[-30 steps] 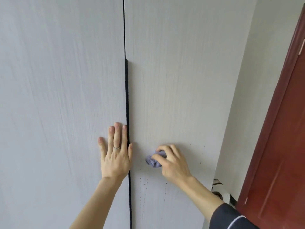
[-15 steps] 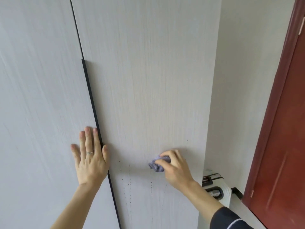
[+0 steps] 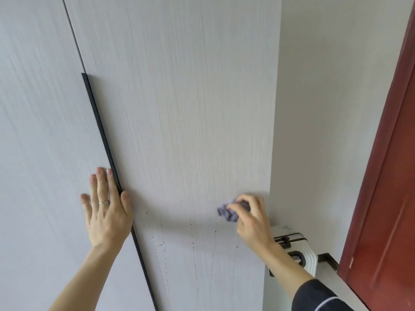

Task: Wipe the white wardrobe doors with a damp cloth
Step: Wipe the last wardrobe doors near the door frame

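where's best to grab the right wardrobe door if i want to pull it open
Probably the black strip along its left edge: it runs tall and narrow at the seam, like an edge pull. Hook fingertips behind it from the left, above the left hand resting flat there.

The two white wardrobe doors are standing flush, side by side: the left door (image 3: 45, 153) and the right door (image 3: 190, 108), both finely grained top to bottom, with a thin black strip (image 3: 105, 144) running down the seam between them. The cloth (image 3: 228, 212) — small, purple-grey, crumpled into a wad — is pressing against the right door low down near its right edge, pinched in my right grip (image 3: 251, 218). Thin drip trails (image 3: 193, 243) with dark specks are running down below it.
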Demonstrator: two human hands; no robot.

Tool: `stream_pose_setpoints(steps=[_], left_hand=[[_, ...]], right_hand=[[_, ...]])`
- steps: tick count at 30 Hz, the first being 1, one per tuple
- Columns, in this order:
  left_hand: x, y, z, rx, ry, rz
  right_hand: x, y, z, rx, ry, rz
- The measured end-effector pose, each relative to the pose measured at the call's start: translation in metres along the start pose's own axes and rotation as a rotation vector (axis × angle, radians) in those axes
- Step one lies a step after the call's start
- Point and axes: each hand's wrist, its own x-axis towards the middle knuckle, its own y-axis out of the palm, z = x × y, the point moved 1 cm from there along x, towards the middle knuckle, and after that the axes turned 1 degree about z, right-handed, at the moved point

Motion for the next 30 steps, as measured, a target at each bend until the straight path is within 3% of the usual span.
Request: stream_pose_setpoints(steps=[3, 7, 10, 14, 17, 26, 30], left_hand=[[0.001, -0.003, -0.003, 0.024, 0.01, 0.003], [-0.001, 0.001, -0.003, 0.02, -0.013, -0.009], [-0.001, 0.005, -0.003, 0.009, -0.032, -0.016], [0.0, 0.003, -0.004, -0.011, -0.051, 0.025], [-0.002, 0.001, -0.004, -0.009, -0.067, 0.058], [-0.023, -0.001, -0.001, 0.014, -0.032, 0.134], [-0.061, 0.011, 0.013, 0.076, -0.003, 0.171]], right_hand=[[0.002, -0.012, -0.011, 0.0, -0.003, 0.049], [0.063, -0.051, -0.022, 0.005, 0.194, -0.205], [0.074, -0.055, -0.029, -0.006, 0.231, -0.298], [-0.002, -0.019, -0.034, -0.06, 0.093, -0.14], [-0.044, -0.002, -0.033, -0.009, 0.117, 0.003], [0.063, -0.008, 0.021, 0.147, 0.154, -0.286], [-0.015, 0.04, 0.032, 0.097, -0.087, -0.054]])
